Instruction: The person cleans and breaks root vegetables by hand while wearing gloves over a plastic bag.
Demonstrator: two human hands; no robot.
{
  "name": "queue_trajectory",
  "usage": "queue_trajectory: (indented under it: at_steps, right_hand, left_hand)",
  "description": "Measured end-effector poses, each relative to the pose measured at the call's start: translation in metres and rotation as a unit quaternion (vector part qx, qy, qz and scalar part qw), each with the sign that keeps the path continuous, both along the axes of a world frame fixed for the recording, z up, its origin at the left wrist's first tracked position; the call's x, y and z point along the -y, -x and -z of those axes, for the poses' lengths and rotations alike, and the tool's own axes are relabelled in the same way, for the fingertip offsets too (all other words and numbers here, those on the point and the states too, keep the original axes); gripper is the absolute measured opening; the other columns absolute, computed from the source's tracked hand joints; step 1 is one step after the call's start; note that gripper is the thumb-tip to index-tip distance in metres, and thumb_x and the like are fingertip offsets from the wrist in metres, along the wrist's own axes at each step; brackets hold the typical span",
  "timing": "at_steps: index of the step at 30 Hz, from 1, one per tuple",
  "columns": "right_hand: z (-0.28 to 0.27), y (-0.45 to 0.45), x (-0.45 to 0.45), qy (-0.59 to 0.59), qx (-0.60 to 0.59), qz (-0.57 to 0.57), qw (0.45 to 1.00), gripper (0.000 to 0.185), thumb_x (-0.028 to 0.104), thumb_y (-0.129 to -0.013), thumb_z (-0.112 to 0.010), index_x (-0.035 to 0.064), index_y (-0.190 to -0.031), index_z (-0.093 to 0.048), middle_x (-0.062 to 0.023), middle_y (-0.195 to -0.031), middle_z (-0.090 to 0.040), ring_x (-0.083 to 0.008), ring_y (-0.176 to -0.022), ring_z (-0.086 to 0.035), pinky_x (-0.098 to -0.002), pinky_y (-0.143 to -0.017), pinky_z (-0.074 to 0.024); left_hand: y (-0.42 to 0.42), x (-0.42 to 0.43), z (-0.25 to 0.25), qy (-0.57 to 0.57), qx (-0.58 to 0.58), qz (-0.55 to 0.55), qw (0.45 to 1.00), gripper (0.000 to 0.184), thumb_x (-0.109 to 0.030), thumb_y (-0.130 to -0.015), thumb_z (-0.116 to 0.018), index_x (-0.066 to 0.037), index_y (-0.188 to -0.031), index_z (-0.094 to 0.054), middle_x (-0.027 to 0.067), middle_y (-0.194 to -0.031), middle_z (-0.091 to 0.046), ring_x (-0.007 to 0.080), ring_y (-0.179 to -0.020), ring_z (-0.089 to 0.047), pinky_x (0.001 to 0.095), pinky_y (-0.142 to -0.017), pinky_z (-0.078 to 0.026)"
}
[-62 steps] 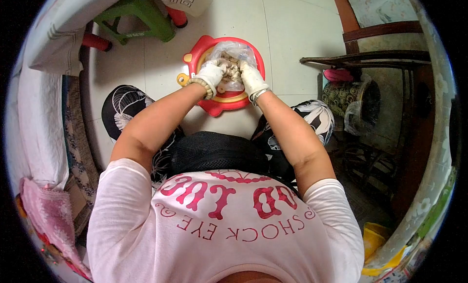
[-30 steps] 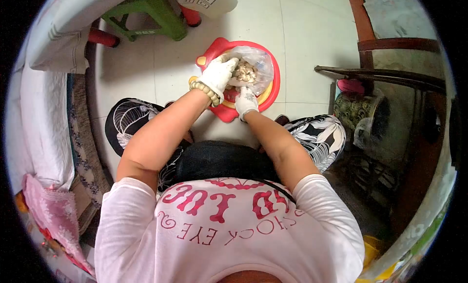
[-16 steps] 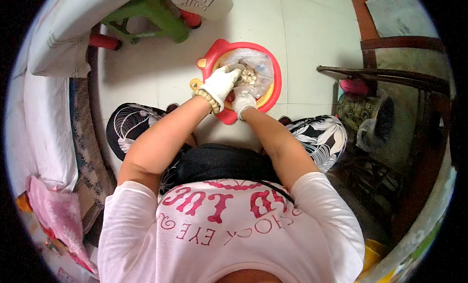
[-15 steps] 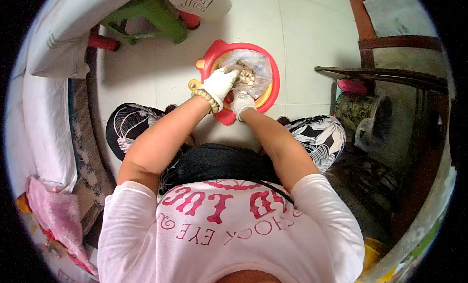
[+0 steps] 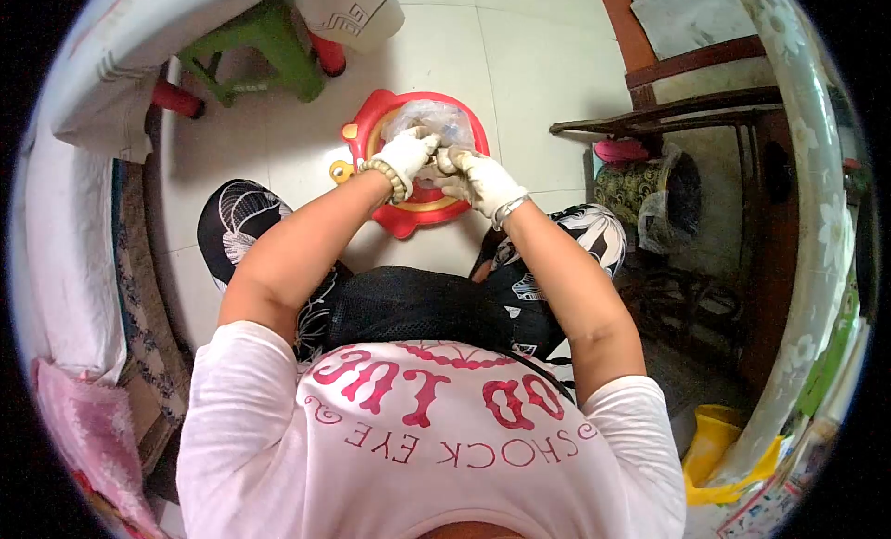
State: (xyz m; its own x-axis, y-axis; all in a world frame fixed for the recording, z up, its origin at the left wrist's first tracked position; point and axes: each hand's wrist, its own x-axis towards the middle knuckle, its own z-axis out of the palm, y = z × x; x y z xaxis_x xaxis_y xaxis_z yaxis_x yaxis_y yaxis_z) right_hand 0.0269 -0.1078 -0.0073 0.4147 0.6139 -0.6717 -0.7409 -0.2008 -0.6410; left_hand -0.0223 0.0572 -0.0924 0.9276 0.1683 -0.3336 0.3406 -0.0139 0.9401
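Observation:
A red and yellow basin or stool-like piece [image 5: 408, 221] rests on the tiled floor between my knees. On it lies a crumpled clear plastic bag [image 5: 447, 118], its pale contents mostly covered by my hands. My left hand [image 5: 406, 155], in a white glove with a beaded bracelet at the wrist, is closed at the bag's near left side. My right hand [image 5: 478, 179], also white-gloved, has its fingers bent together beside the left fingertips. What either hand pinches is too small to make out.
A green stool [image 5: 269, 51] stands at the upper left beside red legs [image 5: 176, 99] and a whitish hanging cloth. At the right are a dark wooden rack [image 5: 668, 112], a pink item [image 5: 620, 150] and a patterned bundle [image 5: 626, 188]. A yellow object [image 5: 710, 446] lies lower right.
My right hand has moved from the bag's near edge up and to the right side, beside my left fingertips. The view has shifted, and the pale pieces in the bag are now mostly hidden.

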Motion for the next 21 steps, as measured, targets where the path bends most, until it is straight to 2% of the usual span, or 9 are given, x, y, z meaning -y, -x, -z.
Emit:
queue_trajectory:
  at_steps: [5, 8, 9, 12, 13, 14, 16, 17, 21]
  right_hand:
    - [0.005, -0.012, 0.003, -0.042, -0.077, 0.055, 0.995, 0.034, 0.035, -0.096, -0.031, 0.0122, -0.105, -0.055, -0.0024, -0.078, -0.058, -0.0145, -0.063, -0.055, -0.0243, -0.050, -0.0381]
    - [0.006, -0.021, 0.000, -0.004, -0.063, 0.037, 0.997, 0.033, 0.035, -0.096, -0.030, 0.0127, -0.096, -0.055, 0.0000, -0.069, -0.055, -0.0112, -0.051, -0.047, -0.0219, -0.041, -0.0297]
    - [0.006, -0.021, -0.002, -0.008, -0.051, 0.030, 0.998, 0.036, 0.037, -0.095, -0.029, 0.0135, -0.087, -0.055, 0.0008, -0.064, -0.054, -0.0092, -0.043, -0.040, -0.0215, -0.036, -0.0203]
    - [0.005, -0.022, -0.003, -0.009, -0.075, -0.005, 0.997, 0.039, 0.039, -0.095, -0.029, 0.0131, -0.084, -0.055, 0.0006, -0.061, -0.052, -0.0081, -0.041, -0.036, -0.0212, -0.035, -0.0165]
    - [0.010, -0.023, -0.004, -0.015, -0.075, -0.009, 0.997, 0.042, 0.040, -0.096, -0.027, 0.0116, -0.085, -0.057, -0.0015, -0.063, -0.055, -0.0102, -0.043, -0.043, -0.0217, -0.035, -0.0270]
    - [0.013, -0.022, -0.004, -0.015, -0.076, -0.008, 0.997, 0.042, 0.040, -0.096, -0.027, 0.0116, -0.085, -0.057, -0.0015, -0.063, -0.055, -0.0102, -0.043, -0.043, -0.0217, -0.035, -0.0270]
    - [0.017, -0.020, -0.006, 0.056, 0.045, -0.032, 0.997, 0.047, 0.044, -0.095, -0.027, 0.0099, -0.090, -0.058, -0.0043, -0.066, -0.057, -0.0137, -0.048, -0.052, -0.0241, -0.041, -0.0399]
    - [0.028, -0.023, -0.003, 0.026, 0.042, -0.061, 0.997, 0.048, 0.047, -0.095, -0.028, 0.0091, -0.097, -0.057, -0.0081, -0.073, -0.061, -0.0166, -0.056, -0.058, -0.0267, -0.051, -0.0480]
    - [-0.002, -0.010, -0.002, -0.067, -0.016, 0.002, 0.998, 0.040, 0.043, -0.096, -0.032, 0.0094, -0.103, -0.053, -0.0123, -0.086, -0.062, -0.0178, -0.062, -0.059, -0.0275, -0.056, -0.0495]
  left_hand:
    - [0.018, 0.026, -0.081, 0.201, 0.000, 0.051, 0.978, 0.042, -0.022, -0.091, -0.051, -0.003, -0.127, -0.044, 0.0068, -0.112, -0.056, 0.0154, -0.104, -0.054, 0.0286, -0.093, -0.042]
    - [0.022, 0.035, -0.095, 0.047, 0.051, 0.062, 0.996, 0.047, -0.024, -0.089, -0.055, -0.002, -0.129, -0.041, 0.0074, -0.117, -0.053, 0.0163, -0.109, -0.050, 0.0291, -0.096, -0.039]
    - [0.019, 0.033, -0.088, 0.061, 0.052, 0.064, 0.995, 0.049, -0.023, -0.087, -0.058, -0.002, -0.127, -0.042, 0.0090, -0.121, -0.050, 0.0175, -0.113, -0.048, 0.0303, -0.097, -0.038]
    - [0.017, 0.032, -0.079, 0.033, 0.074, 0.017, 0.997, 0.046, -0.017, -0.082, -0.061, -0.001, -0.123, -0.047, 0.0107, -0.116, -0.053, 0.0180, -0.109, -0.050, 0.0285, -0.095, -0.039]
    - [0.017, 0.034, -0.086, 0.051, 0.056, 0.011, 0.997, 0.044, -0.017, -0.082, -0.062, -0.001, -0.121, -0.049, 0.0098, -0.113, -0.055, 0.0169, -0.106, -0.051, 0.0281, -0.092, -0.041]
    - [0.017, 0.035, -0.091, 0.052, 0.055, 0.011, 0.997, 0.044, -0.017, -0.082, -0.062, -0.001, -0.121, -0.049, 0.0098, -0.113, -0.055, 0.0169, -0.106, -0.051, 0.0281, -0.092, -0.041]
    - [0.016, 0.035, -0.095, 0.022, 0.045, -0.004, 0.999, 0.042, -0.017, -0.082, -0.062, 0.000, -0.119, -0.050, 0.0086, -0.109, -0.056, 0.0153, -0.103, -0.052, 0.0275, -0.089, -0.043]
    - [0.014, 0.033, -0.093, 0.021, 0.045, -0.003, 0.999, 0.042, -0.017, -0.082, -0.062, 0.000, -0.119, -0.050, 0.0086, -0.109, -0.056, 0.0153, -0.103, -0.052, 0.0275, -0.089, -0.043]
    - [0.014, 0.029, -0.089, 0.150, -0.014, -0.040, 0.988, 0.041, -0.018, -0.085, -0.061, -0.003, -0.121, -0.049, 0.0061, -0.110, -0.057, 0.0155, -0.102, -0.054, 0.0282, -0.088, -0.044]
